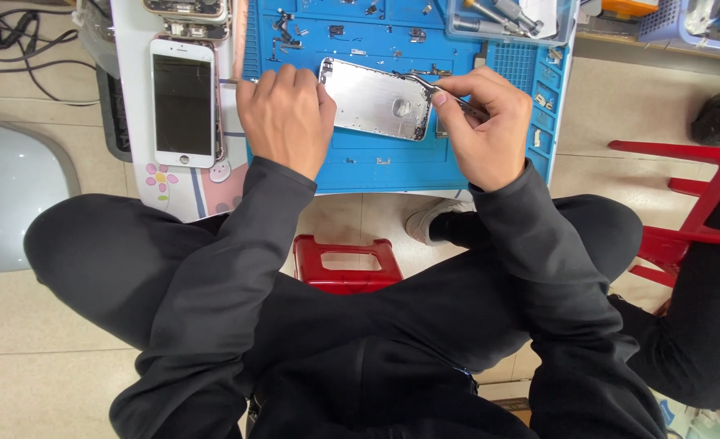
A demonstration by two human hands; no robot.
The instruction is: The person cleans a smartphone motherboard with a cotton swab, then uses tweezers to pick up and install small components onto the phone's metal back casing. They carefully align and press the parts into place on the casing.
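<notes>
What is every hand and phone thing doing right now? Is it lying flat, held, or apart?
left hand: rests on the silver phone shell's left end, steadying it.
right hand: pinches metal tweezers.
tweezers: held, tips over the shell.
silver phone shell: flat on the mat, opened, no screen on it.
white phone screen: lies face up, dark, apart.
blue mat: flat, small parts scattered on it.

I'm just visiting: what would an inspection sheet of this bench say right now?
Surface: blue work mat on a small table.
Job's things: silver phone housing; tweezers over it.
Clutter: white phone screen, loose small parts, clear tool tray.
Grips: left hand steadies the housing; right hand pinches the tweezers.
Cables: black cables on the floor.
Surroundings: red stool, red chair, tiled floor.
</notes>
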